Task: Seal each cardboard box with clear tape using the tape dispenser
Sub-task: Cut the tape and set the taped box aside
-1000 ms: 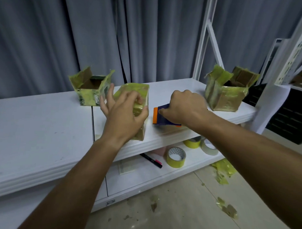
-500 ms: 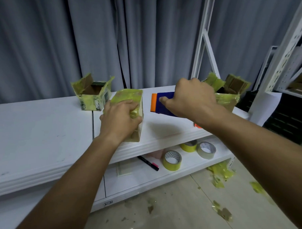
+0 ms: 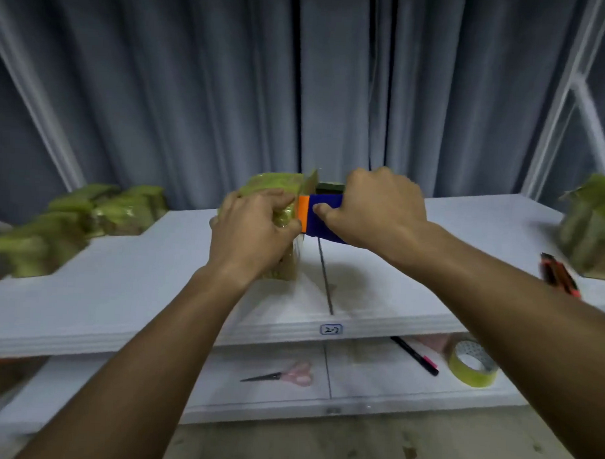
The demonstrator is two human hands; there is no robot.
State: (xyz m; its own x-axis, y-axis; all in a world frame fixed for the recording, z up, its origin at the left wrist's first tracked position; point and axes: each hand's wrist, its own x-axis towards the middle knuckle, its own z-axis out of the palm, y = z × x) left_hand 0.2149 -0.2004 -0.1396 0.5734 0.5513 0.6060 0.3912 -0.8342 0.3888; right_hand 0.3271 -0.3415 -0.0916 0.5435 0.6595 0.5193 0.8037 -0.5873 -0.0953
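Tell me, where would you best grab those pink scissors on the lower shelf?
Take the scissors by the pink handles, coming down from above at their right end. They lie flat, closed, blades pointing left, so the handles give the broad, blunt part and the shelf beside them is bare.

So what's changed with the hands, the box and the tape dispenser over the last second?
The right hand lifted the blue and orange tape dispenser off the white shelf and brought it against the tape-wrapped cardboard box. The left hand, earlier spread over that box, now grips it. The box remains on the shelf.
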